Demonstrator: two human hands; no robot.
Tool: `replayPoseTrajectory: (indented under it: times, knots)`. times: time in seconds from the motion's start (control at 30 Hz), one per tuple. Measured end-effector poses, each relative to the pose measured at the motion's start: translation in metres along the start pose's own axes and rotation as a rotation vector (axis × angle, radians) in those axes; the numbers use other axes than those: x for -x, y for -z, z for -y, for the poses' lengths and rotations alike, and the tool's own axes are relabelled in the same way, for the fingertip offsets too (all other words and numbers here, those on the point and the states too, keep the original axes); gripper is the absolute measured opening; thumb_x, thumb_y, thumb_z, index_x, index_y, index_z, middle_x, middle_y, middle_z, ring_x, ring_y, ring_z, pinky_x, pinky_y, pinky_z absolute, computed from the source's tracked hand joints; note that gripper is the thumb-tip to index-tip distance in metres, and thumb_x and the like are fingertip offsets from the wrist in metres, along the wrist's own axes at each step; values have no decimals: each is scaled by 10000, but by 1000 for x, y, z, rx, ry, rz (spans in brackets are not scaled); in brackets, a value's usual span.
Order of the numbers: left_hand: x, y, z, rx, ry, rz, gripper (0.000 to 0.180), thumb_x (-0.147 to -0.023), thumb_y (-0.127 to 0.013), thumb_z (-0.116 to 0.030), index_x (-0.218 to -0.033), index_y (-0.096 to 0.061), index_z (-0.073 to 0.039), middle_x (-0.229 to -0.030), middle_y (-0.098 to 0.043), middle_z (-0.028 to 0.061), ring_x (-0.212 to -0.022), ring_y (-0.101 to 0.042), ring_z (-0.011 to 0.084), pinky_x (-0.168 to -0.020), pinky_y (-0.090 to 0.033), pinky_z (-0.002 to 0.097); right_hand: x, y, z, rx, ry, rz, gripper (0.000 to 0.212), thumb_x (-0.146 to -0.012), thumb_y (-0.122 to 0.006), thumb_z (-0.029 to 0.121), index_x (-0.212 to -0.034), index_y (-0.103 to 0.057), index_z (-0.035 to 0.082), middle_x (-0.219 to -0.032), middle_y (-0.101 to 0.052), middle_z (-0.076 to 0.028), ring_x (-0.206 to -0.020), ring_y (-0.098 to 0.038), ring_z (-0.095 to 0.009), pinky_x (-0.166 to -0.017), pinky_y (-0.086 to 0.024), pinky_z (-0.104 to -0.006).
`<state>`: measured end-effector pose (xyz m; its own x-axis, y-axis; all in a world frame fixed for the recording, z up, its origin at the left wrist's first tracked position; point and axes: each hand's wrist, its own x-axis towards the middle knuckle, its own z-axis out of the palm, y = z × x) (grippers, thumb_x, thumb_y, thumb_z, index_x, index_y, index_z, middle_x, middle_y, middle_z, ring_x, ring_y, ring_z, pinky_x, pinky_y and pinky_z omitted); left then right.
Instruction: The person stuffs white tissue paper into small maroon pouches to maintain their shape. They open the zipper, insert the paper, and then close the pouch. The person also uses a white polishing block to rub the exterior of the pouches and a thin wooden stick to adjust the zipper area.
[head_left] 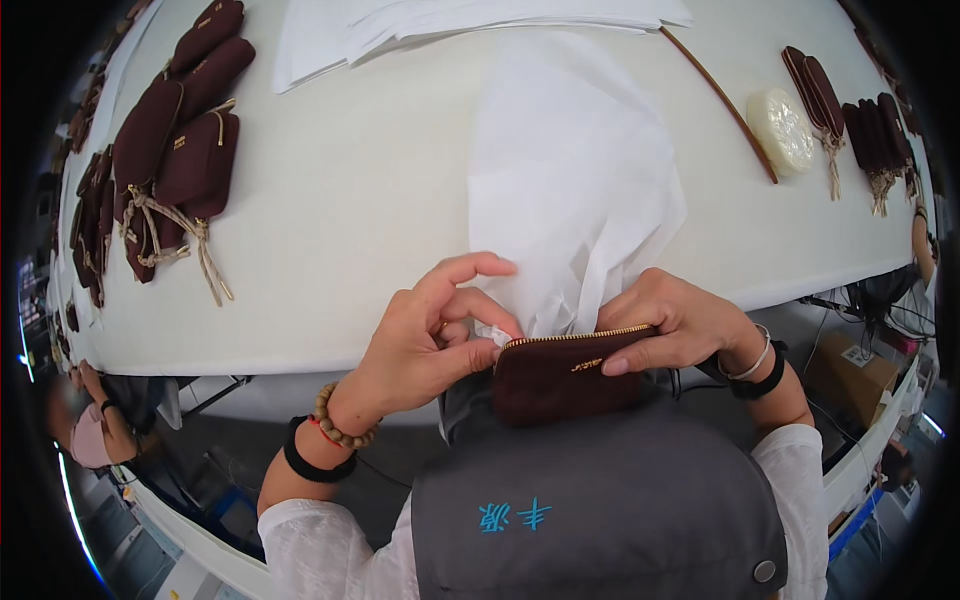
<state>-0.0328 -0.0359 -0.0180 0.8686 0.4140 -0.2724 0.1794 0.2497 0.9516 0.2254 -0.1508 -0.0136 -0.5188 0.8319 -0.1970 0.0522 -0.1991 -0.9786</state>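
Observation:
A dark maroon zip pouch (560, 385) with a gold zipper is held at the table's near edge, its zipped side up. My right hand (675, 320) grips its right end, thumb on the front face and fingers behind or inside the top edge. At the pouch's left corner my left hand (430, 325) pinches a bit of white tissue paper between thumb and a finger, with the index finger stretched out. A large sheet of white tissue paper (575, 150) runs from the pouch opening away across the table, crumpled where it meets the pouch.
Maroon pouches with beige cord pulls (200, 165) are heaped at the left. More pouches (815, 90) lie at the right, beside a wrapped cream-coloured round thing (780, 132) and a thin brown stick (720, 100). A white paper stack (400, 30) lies at the back. Other people sit at both sides.

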Motion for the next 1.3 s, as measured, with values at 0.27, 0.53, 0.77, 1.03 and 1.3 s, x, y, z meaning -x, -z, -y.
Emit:
replayPoseTrajectory:
  times: [0.27,0.53,0.77,1.03,1.3]
  knots:
    - [15,-23,0,21,211,390,795,-904,-598,-73,-1509,-91,-163,-1020,-642,81,-564,-493,55,-538,-410,236,2,-7,8,122,-162,-102,344,-868,-700,245,-655,-578,3,-530,-482,-62,-487,-441,-150,-487,-351,-297]
    - [18,-24,3,525,363,219,414,-964,-587,-185,-1279,-325,-124,-943,-601,5,-682,-458,6,-575,-370,181,24,-34,13,-327,-258,-126,303,-930,-652,241,-844,-674,-48,-672,-574,52,-631,-472,-34,-562,-398,-218]
    - [-3,-11,-9,407,384,126,357,-1013,-461,-363,-1279,-371,-142,-766,-513,-71,-487,-295,-18,-418,-216,169,24,-12,-2,-400,-410,-182,309,-959,-604,260,-930,-692,-35,-669,-574,35,-614,-488,-36,-579,-428,-212]
    - [-13,-8,-2,179,142,-70,371,-1009,-493,-225,-1326,-348,-99,-831,-653,6,-663,-538,27,-609,-424,185,11,-13,32,-455,-625,4,286,-971,-571,289,-902,-650,23,-696,-580,26,-604,-547,-37,-531,-469,-200]
    - [-22,-5,-30,-42,22,-259,509,-941,-608,-199,-1344,-324,-73,-992,-604,73,-766,-577,67,-682,-482,222,0,-38,21,-541,-527,-62,465,-968,-582,283,-1328,-500,1,-1196,-616,-50,-1080,-550,-105,-924,-453,-262]
